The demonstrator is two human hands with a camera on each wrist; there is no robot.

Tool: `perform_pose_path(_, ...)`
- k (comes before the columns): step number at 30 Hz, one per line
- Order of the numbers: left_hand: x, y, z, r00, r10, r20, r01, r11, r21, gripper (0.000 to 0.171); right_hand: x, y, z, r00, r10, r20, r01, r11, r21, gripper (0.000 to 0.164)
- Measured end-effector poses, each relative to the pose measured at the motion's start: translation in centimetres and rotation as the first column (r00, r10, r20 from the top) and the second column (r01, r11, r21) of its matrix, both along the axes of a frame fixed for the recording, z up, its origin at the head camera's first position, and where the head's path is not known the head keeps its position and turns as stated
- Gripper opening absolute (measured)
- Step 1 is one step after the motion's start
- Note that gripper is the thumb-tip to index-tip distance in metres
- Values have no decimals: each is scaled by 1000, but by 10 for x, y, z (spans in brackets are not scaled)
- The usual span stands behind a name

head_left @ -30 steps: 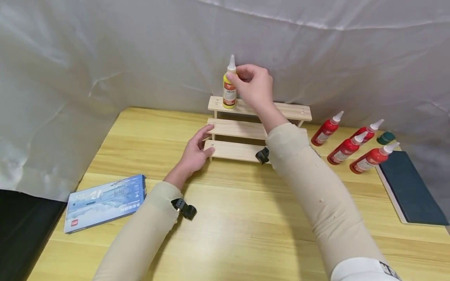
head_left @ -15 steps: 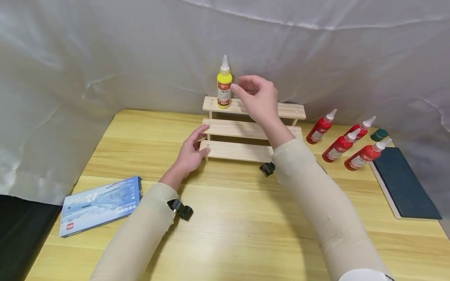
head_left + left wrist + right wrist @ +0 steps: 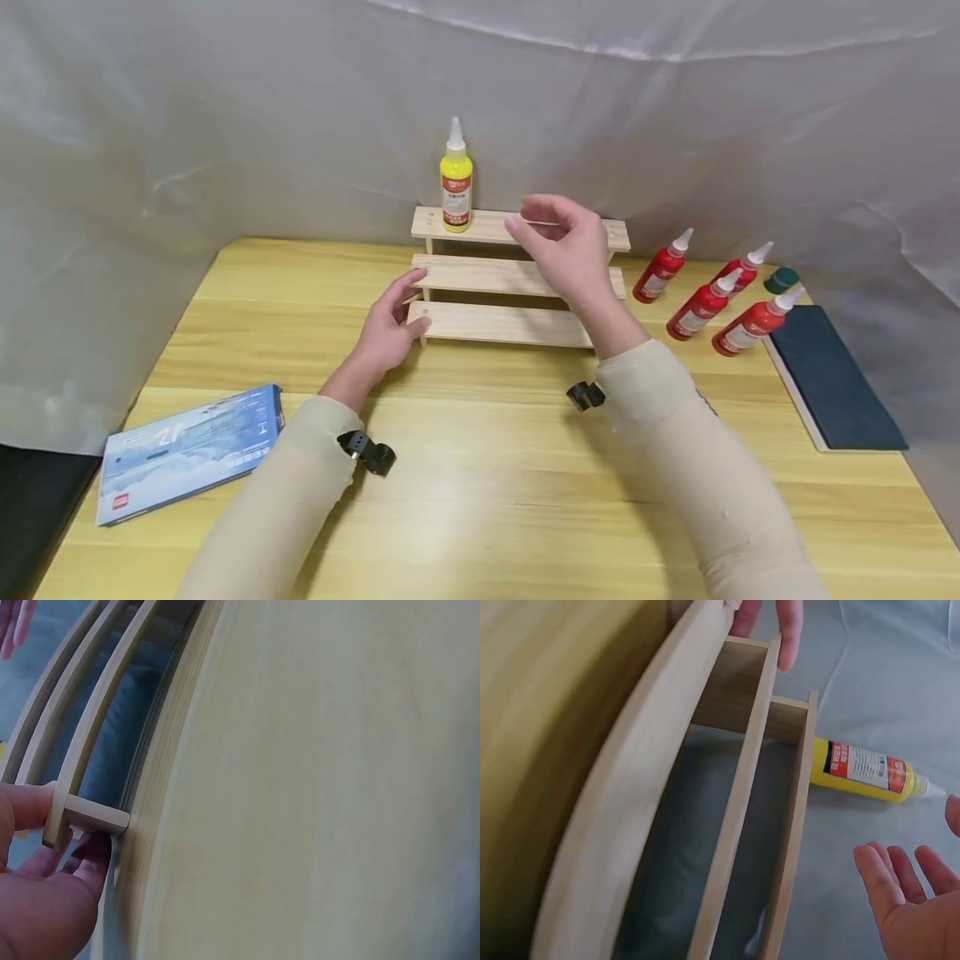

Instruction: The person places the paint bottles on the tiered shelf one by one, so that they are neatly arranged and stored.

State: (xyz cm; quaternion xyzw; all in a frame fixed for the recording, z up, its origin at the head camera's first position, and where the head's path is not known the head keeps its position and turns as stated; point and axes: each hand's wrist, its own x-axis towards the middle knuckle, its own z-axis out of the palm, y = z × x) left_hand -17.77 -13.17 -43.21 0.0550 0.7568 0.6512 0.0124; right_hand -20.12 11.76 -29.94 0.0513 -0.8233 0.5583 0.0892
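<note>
A three-step wooden display rack point(image 3: 502, 323) stands against the back curtain. My left hand point(image 3: 386, 329) grips its left end, thumb on the lowest step; in the left wrist view the fingers point(image 3: 94, 859) curl round the end of that step. On the left of the top step a yellow squeeze bottle point(image 3: 456, 192) with a white nozzle stands upright. My right hand point(image 3: 570, 246) hovers over the rack, right of the bottle and apart from it. Its fingers are loosely bent and hold nothing, as the right wrist view also shows beside the yellow bottle point(image 3: 866, 771).
Several red squeeze bottles point(image 3: 697, 310) stand right of the rack. Behind them sits a dark green round object point(image 3: 782, 280), and a dark green notebook point(image 3: 836, 379) lies at the right. A flat blue box point(image 3: 187, 450) lies at the table's left. Grey curtain point(image 3: 337, 108) hangs behind.
My right hand has let go of the yellow bottle and moved right and down from it, leaving it upright on the top step. The left hand keeps its grip on the rack. The head view has shifted.
</note>
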Motion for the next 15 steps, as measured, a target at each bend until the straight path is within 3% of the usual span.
perform_pose_path(7,1,-3,2,1000,-16,-8,16,1000,16,71,15,23,-15,997,-22,-68,20,1000,-24,43)
perform_pose_path(15,1,-2,0,1000,-7,-4,7,1000,19,72,38,54,-24,991,-119,-60,115,991,-61,44)
